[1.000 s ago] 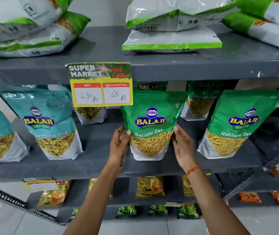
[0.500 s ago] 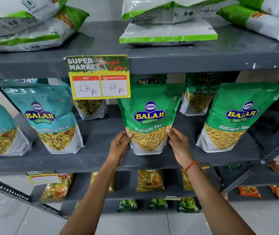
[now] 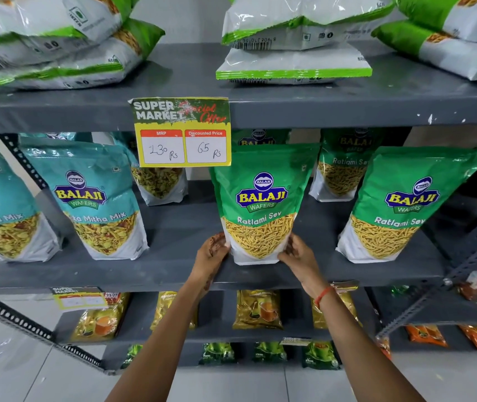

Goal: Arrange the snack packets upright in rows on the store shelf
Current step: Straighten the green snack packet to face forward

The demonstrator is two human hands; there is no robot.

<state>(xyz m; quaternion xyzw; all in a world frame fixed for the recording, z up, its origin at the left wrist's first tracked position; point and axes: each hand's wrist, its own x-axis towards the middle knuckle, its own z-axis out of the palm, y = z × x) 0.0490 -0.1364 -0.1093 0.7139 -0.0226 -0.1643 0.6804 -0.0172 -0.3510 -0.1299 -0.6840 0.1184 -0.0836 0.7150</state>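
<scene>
Fingers of both hands clasp the upright "Balaji Wafers Ratlami Sev" packet (image 3: 262, 204); left hand (image 3: 212, 256), right hand (image 3: 298, 256)

At the centre of the frame a green Ratlami Sev packet (image 3: 262, 203) stands upright on the grey middle shelf (image 3: 173, 271), with the left hand (image 3: 212, 255) and right hand (image 3: 298, 253) pressed against its lower corners. A second Ratlami Sev packet (image 3: 405, 204) leans at right, teal Mitha Mix packets (image 3: 92, 198) stand at left, and a yellow price tag (image 3: 182, 132) hangs above.
</scene>
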